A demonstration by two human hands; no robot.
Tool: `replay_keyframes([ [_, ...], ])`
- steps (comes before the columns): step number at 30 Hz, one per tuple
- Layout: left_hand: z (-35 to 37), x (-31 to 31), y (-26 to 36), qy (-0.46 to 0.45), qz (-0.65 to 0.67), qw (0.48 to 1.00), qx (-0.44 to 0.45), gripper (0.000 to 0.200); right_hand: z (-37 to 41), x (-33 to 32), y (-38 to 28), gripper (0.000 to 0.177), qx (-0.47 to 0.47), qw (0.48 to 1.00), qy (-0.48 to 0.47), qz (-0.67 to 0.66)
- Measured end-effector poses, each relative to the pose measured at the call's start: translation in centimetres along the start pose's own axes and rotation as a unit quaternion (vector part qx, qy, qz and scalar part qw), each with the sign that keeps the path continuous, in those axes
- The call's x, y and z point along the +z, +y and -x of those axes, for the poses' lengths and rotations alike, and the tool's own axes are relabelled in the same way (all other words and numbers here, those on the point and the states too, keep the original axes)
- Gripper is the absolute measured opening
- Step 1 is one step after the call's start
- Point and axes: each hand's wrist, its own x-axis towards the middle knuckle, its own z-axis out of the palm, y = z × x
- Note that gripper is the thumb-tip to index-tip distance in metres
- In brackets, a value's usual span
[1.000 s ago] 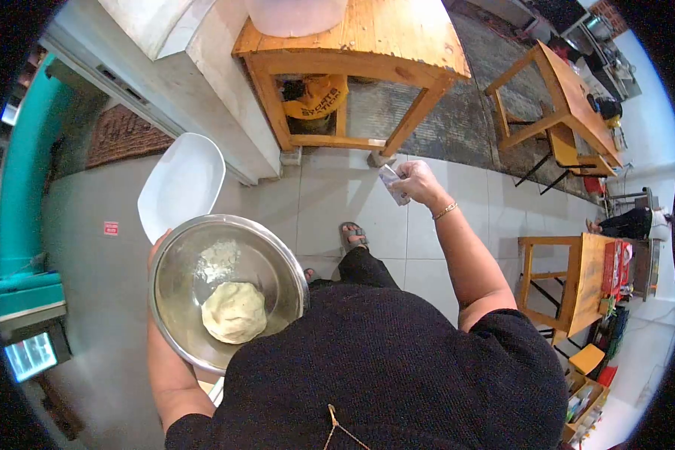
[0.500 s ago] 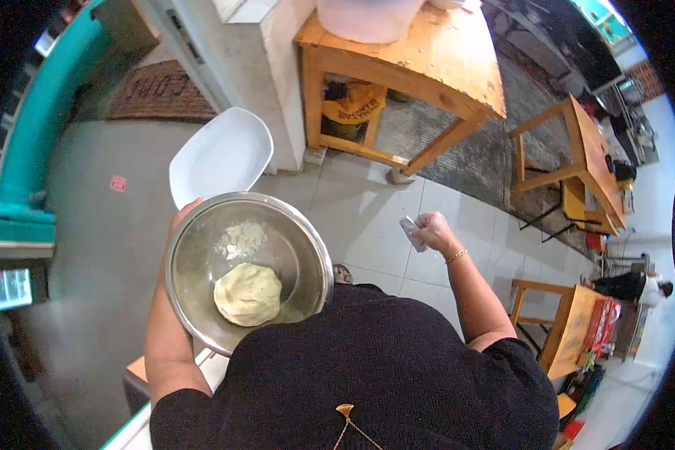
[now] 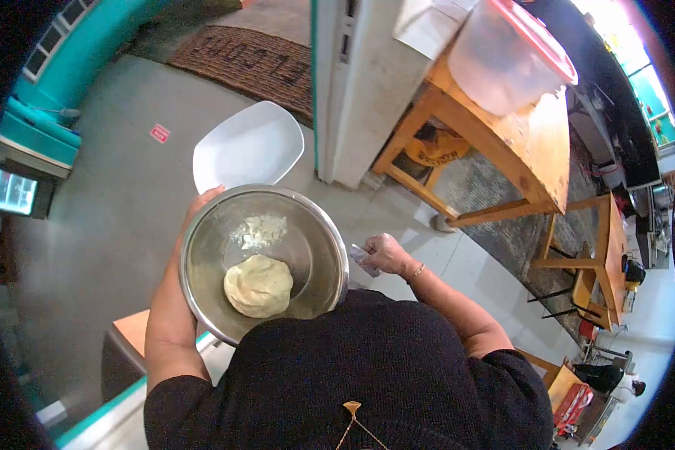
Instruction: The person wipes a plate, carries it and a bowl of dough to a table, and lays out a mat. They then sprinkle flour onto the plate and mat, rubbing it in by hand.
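Observation:
A steel mixing bowl (image 3: 319, 307) is held against the front of my body. Inside it lie a smooth ball of pale dough (image 3: 259, 286) and a patch of white flour (image 3: 259, 232). My left hand (image 3: 205, 199) grips the bowl's far-left rim, its fingers mostly hidden behind the bowl. Just beyond those fingers is a white rectangular dish (image 3: 249, 146), partly covered by the bowl; how it is supported cannot be made out. To the right of the bowl, my right hand (image 3: 386, 253) is closed on a small, greyish see-through plastic piece (image 3: 362, 259).
A wooden table (image 3: 502, 150) bearing a lidded plastic tub (image 3: 506, 56) stands ahead right, beside a white pillar (image 3: 371, 90). A lettered doormat (image 3: 247, 64) lies ahead. More wooden tables (image 3: 611, 255) line the right, where another person (image 3: 611, 381) is in the distance.
My view has turned left, so the table and pillar sit further right. My right hand has come in closer to the bowl with the plastic piece. The bowl remains in my left hand.

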Motion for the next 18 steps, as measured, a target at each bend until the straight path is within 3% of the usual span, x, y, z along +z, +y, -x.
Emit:
replay_keyframes([
  [2, -1.7, -0.7, -0.8, -0.013, -0.047, 0.999, 0.023, 0.024, -0.5, 0.4, -2.0, 0.029, 0.001, 1.000, -0.008, 0.021],
  [4, -2.2, -1.3, -1.3, -0.069, 0.030, 0.997, -0.002, 0.025, -1.9, 1.7, -2.6, 0.027, -0.008, 0.999, -0.021, 0.050],
  [6, -3.5, -2.3, -2.5, -0.045, 0.013, 0.999, 0.000, 0.025, -3.5, 3.6, -2.1, 0.033, -0.070, 0.992, -0.038, 0.093],
  [10, -3.7, -1.7, -2.7, -0.049, 0.038, 0.997, -0.038, 0.022, -7.5, 6.0, -1.9, 0.026, -0.127, 0.981, -0.046, 0.141],
  [13, -4.1, -2.3, -3.1, 0.003, -0.028, 0.999, -0.041, 0.022, -8.3, 5.7, -2.6, 0.023, -0.153, 0.984, -0.032, 0.087],
  [16, -5.3, -3.7, -4.6, -0.031, -0.039, 0.999, -0.002, 0.022, -10.9, 6.7, -0.7, 0.021, -0.145, 0.983, -0.042, 0.101],
  [18, -7.0, -4.7, -5.7, 0.011, 0.001, 1.000, -0.007, 0.024, -12.5, 5.5, -1.1, 0.022, -0.150, 0.985, -0.061, 0.061],
])
